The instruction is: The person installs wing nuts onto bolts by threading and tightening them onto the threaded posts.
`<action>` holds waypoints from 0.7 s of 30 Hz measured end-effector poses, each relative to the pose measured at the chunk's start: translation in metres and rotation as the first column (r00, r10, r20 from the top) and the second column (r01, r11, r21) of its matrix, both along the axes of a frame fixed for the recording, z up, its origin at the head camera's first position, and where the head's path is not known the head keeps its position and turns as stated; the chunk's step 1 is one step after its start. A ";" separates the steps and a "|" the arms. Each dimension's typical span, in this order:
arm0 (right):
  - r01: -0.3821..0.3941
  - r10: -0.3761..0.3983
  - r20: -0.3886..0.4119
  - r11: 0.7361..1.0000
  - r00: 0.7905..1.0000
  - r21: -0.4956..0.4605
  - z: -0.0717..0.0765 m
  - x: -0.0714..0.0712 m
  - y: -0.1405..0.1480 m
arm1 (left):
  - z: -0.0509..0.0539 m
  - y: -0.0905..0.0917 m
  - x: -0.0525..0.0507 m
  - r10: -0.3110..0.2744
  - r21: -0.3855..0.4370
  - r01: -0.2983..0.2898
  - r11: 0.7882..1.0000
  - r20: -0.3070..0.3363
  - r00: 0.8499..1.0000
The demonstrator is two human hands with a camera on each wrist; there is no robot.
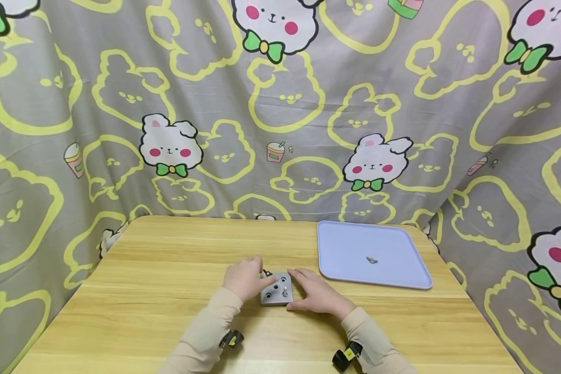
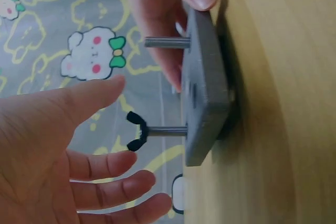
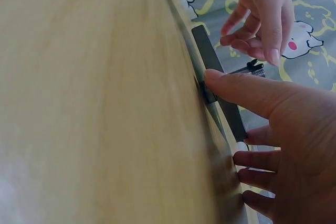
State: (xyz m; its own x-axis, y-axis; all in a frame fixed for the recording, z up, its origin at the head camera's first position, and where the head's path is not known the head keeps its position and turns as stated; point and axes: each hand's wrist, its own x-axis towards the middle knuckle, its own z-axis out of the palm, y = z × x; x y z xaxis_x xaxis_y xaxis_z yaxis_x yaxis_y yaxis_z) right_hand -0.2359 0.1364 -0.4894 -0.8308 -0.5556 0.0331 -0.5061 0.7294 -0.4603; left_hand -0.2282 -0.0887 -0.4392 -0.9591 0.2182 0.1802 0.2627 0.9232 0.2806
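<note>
A grey metal plate (image 1: 277, 299) with several holes lies just above the wooden table, between both hands. Two threaded studs rise from it; one stud (image 2: 167, 42) is bare, while the other carries a black wing nut (image 2: 142, 132) at its tip. My right hand (image 1: 319, 293) holds the plate by its edges, thumb on the near side and fingers on the far side. My left hand (image 1: 244, 279) hovers over the plate's left part, thumb and fingers spread about the wing nut. In the left wrist view its index fingertip is close to the nut; contact is unclear.
A pale blue tray (image 1: 355, 244) sits at the back right of the wooden table (image 1: 177, 259). On it lies a small metal piece (image 1: 372, 260), too small to identify. Behind the table hangs a patterned grey curtain (image 1: 234, 104).
</note>
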 end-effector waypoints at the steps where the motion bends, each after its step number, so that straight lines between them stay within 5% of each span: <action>1: 0.001 -0.001 0.001 1.000 1.000 0.001 0.000 0.000 0.000 | -0.001 0.001 0.000 0.004 -0.006 -0.004 1.000 -0.013 1.000; 8: 0.005 -0.005 0.004 1.000 1.000 -0.001 -0.002 0.000 0.000 | -0.007 0.003 -0.001 0.026 -0.051 -0.031 0.998 -0.093 0.995; 21: 0.005 -0.005 0.002 1.000 1.000 -0.002 -0.002 0.000 0.000 | -0.011 0.007 -0.002 0.051 -0.069 -0.061 0.996 -0.136 0.989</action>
State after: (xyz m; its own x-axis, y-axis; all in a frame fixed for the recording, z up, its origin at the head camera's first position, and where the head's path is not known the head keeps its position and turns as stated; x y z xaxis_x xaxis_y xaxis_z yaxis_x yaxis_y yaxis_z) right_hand -0.2356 0.1361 -0.4915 -0.8337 -0.5513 0.0324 -0.5014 0.7310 -0.4629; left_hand -0.2298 -0.0814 -0.4504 -0.9385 0.1819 0.2936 0.2407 0.9541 0.1782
